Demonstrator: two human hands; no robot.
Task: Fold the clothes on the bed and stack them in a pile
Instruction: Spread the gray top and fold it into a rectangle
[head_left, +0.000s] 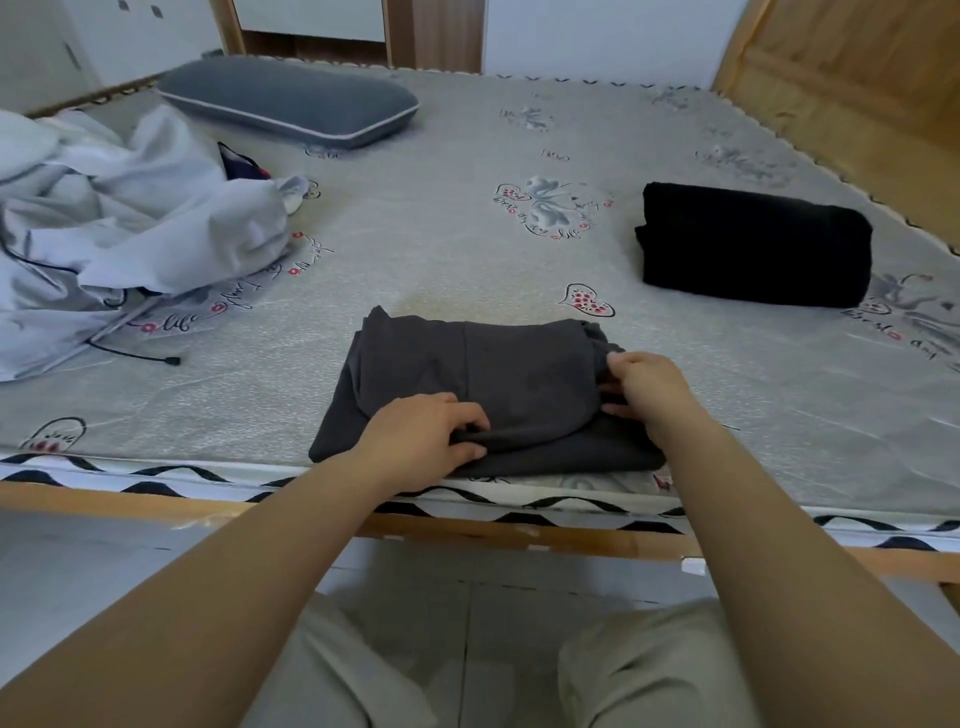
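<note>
Head view: both hands, left (431, 434) and right (647, 387), pinching dark grey garment (483, 395) edges; keep layers aligned, flatten before stacking on black folded garment (753, 244).

Charcoal garment (498, 384), black folded bundle (753, 244), seemingly slate-blue pillow (291, 101).

Bare forearms, no sleeves; hands (545, 410) bare; light beige trousers (649, 670) below.

A grey pillow (291, 101) lies at the bed's far left; a wooden headboard (852, 67) stands right.
</note>
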